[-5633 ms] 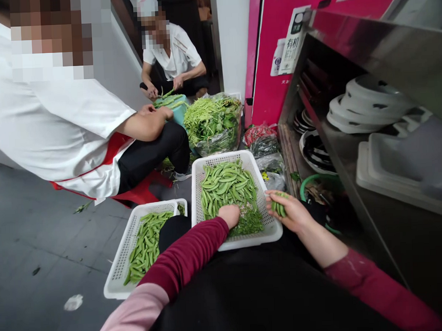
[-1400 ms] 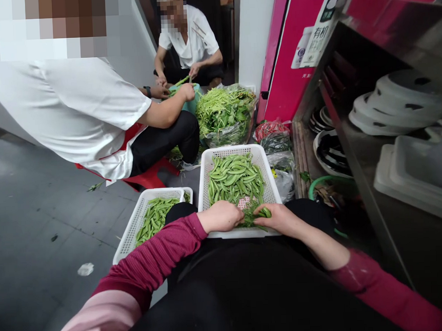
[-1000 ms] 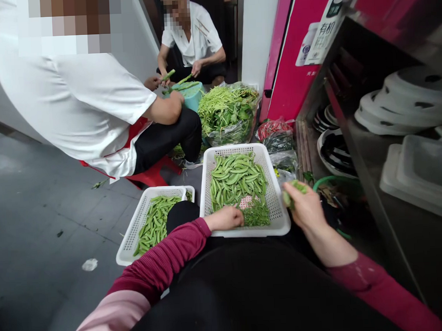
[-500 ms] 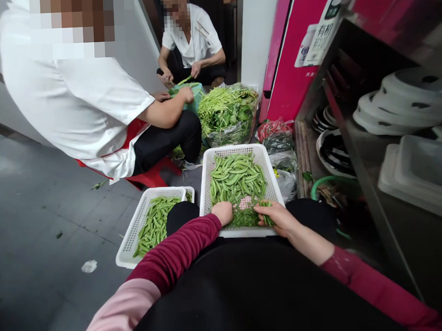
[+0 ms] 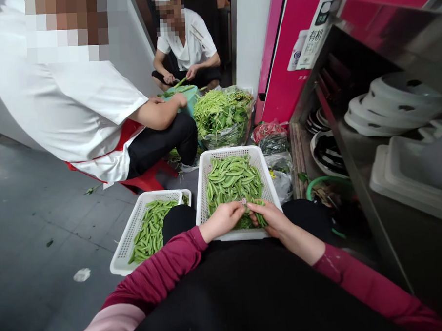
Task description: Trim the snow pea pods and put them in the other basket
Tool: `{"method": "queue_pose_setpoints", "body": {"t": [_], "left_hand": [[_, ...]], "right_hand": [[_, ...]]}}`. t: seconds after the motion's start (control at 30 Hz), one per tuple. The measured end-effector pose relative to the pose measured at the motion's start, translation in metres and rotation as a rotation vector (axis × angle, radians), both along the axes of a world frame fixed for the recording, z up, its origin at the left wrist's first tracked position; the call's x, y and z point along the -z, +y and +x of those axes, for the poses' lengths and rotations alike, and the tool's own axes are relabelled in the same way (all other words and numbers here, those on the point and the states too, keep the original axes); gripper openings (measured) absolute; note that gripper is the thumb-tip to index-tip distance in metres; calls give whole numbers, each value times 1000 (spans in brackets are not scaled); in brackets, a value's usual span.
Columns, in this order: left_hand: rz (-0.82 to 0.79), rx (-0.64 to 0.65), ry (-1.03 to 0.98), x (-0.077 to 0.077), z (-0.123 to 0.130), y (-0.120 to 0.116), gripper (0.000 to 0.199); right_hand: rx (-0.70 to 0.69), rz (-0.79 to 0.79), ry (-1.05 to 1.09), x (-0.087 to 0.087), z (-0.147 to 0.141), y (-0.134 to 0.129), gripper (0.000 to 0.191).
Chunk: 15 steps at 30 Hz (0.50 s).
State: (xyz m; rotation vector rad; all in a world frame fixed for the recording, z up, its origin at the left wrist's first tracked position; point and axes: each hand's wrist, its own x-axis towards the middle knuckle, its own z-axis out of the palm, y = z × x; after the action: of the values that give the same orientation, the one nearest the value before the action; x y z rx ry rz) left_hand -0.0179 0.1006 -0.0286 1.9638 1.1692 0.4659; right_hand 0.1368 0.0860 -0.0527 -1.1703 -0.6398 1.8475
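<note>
A white perforated basket (image 5: 264, 171) rests on my lap, holding a heap of green pea pods (image 5: 233, 177) toward its far side. Small trimmings (image 5: 244, 224) lie along its near end, partly covered by my hands. Several pea pods are bunched in my right hand (image 5: 270, 217), with its fingers closed around them. My left hand (image 5: 225, 219) is closed in a pinch, its fingertips almost touching the right hand's fingers; what they pinch is too small to make out.
At my left, another white basket (image 5: 119, 257) holds pea pods. A co-worker (image 5: 75, 103) on a red stool (image 5: 148, 178) and another crouching person (image 5: 190, 45) handle greens near a large bag of leafy vegetables (image 5: 224, 111). Metal shelving (image 5: 353, 179) with dishes stands close on my right.
My left hand has come up from the trimmings to meet my right hand, which still holds the pea pods. The camera view has shifted slightly.
</note>
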Motion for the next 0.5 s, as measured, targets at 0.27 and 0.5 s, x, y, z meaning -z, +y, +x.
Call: {"method": "queue_pose_setpoints", "body": {"t": [0.27,0.5], "left_hand": [[347,322,365,-7,0,-9,23],[381,404,392,-10,4,-9,16]], "right_hand": [[-48,27,-14,-4,5,-2,30],[-189,22,15,-4,9,-7,28]]}}
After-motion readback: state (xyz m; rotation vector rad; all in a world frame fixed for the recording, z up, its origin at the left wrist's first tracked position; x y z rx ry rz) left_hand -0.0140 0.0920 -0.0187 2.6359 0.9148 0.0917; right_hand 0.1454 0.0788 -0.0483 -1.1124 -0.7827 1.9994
